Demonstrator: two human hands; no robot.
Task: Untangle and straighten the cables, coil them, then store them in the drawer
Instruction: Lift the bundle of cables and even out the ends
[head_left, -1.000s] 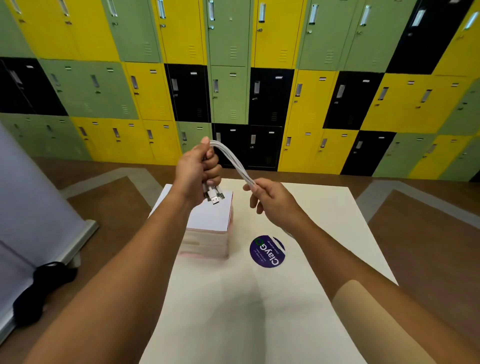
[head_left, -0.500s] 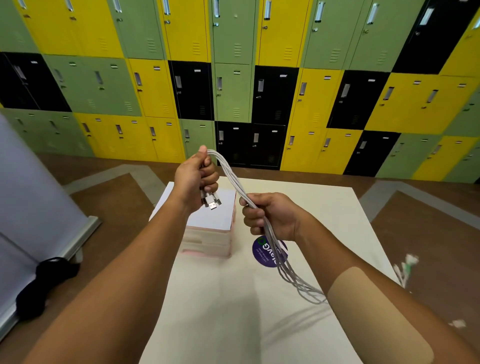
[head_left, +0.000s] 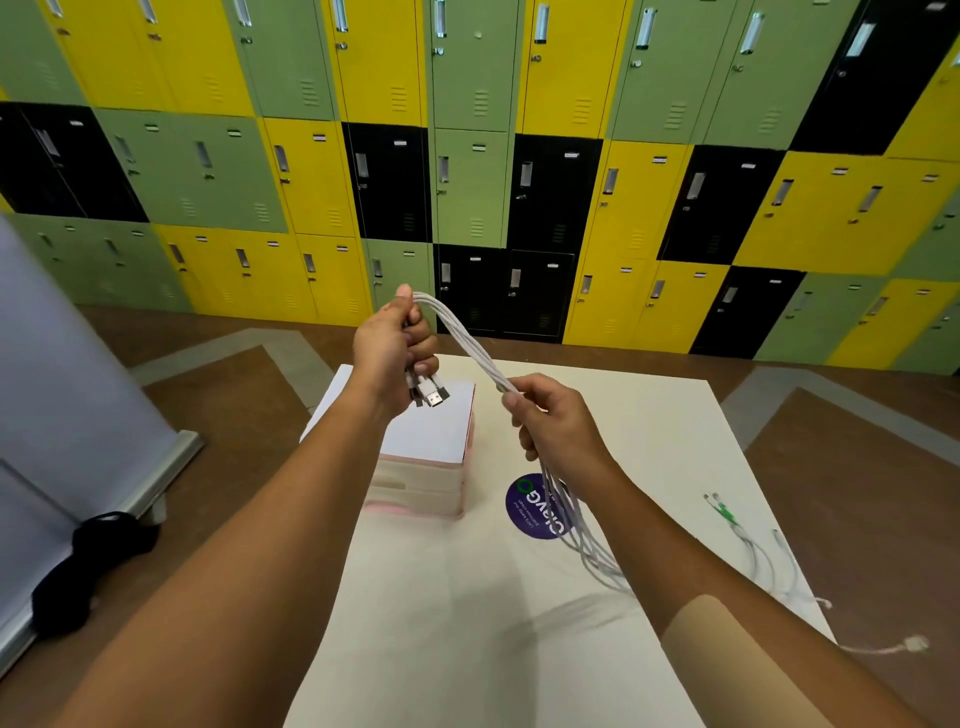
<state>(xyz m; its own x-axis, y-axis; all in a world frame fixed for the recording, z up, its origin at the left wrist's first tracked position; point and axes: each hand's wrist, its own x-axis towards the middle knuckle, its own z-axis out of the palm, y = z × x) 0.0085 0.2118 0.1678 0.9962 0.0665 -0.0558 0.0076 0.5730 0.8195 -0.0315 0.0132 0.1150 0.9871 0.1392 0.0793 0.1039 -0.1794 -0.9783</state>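
A bundle of several white cables (head_left: 470, 340) arcs between my two hands above the cream table (head_left: 483, 623). My left hand (head_left: 392, 353) grips one end of the bundle, with the USB plugs (head_left: 428, 392) sticking out below its fingers. My right hand (head_left: 558, 423) holds the bundle lower down, and the strands hang from it past the purple sticker (head_left: 537, 506) and behind my right forearm. The cables' far ends (head_left: 748, 545), one with a green tip, lie on the table's right side. The small white drawer unit (head_left: 421, 457) with pink edges stands under my left hand.
Yellow, green and black lockers (head_left: 519, 182) fill the back wall. A grey panel (head_left: 67, 405) stands at the left with a black object (head_left: 83, 566) on the brown floor beside it. One plug (head_left: 914, 643) hangs past the table's right edge.
My right hand has slid down along the bundle away from my left hand, and the cables' far ends have come into view on the table's right side.
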